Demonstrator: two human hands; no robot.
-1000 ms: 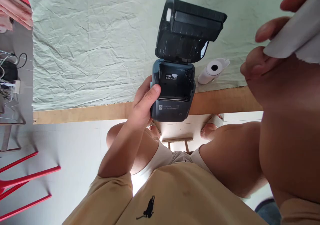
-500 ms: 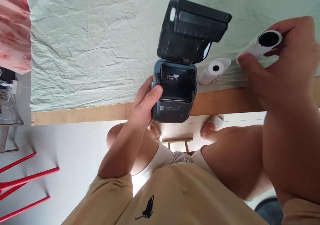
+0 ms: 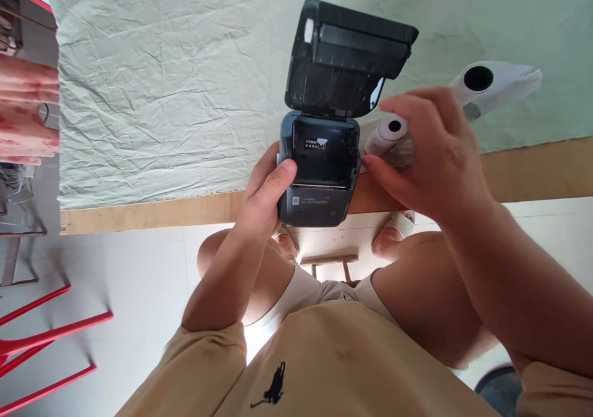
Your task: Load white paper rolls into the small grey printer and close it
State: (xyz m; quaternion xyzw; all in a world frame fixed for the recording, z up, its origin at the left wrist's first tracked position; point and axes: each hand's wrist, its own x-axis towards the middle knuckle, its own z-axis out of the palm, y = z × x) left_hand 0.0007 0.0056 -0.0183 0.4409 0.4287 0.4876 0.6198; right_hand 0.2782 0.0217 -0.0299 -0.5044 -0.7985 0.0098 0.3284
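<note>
Leftmost, we have red furniture legs (image 3: 55,330). Our left hand (image 3: 269,189) grips the portable printer (image 3: 311,210); its cover (image 3: 349,68) is already raised, but no roll is in the bay (image 3: 322,168) yet. The small paper roll (image 3: 385,139) stands just beside, partly hidden by our right hand (image 3: 445,157), which is spread wide; perhaps they touch. Farther right, the bigger paper roll (image 3: 503,86) stands on the cloth (image 3: 162,96).

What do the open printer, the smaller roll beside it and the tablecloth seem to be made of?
Printer: likely hard plastic, satin to glossy, judging by its moulded edges and sheen.
Smaller roll: probably smooth white paper, suggested by its rolled shape and dark core hole.
Tablecloth: matte pale-green fabric, shown by its creases; fibre unclear.
</note>
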